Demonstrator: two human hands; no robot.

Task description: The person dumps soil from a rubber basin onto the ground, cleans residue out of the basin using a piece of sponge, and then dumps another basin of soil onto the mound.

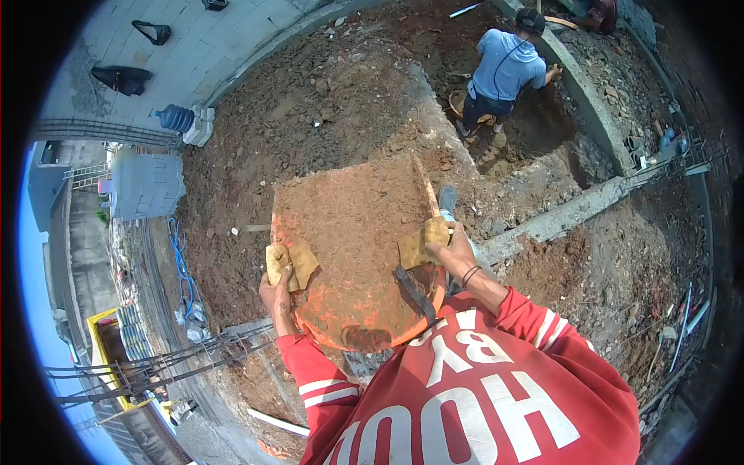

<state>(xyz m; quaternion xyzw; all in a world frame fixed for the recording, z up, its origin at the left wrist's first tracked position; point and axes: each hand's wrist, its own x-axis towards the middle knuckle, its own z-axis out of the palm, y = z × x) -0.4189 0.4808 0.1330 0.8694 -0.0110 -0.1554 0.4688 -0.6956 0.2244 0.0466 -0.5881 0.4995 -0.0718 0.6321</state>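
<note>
In front of my body is a large orange, dirt-caked scoop-shaped tub point(356, 256), with a flat, straight-edged far end and a rounded near end. My left hand point(277, 293) is closed on its left rim over a folded yellowish pad point(301, 260). On the opposite rim, a second yellowish pad point(415, 246) sits beneath my right hand point(459, 246), whose fingers are also closed. A dark strap point(415, 293) crosses the near right rim by my red sleeve. Soil coats the inside of the tub. Its underside is hidden.
A person in a blue shirt point(505, 70) bends in a dug pit beside a concrete beam point(577, 105). Rough soil point(294, 101) surrounds the tub. At left are stacked grey blocks point(147, 186), a blue water jug point(175, 118), blue hose point(182, 267) and long steel bars point(170, 360).
</note>
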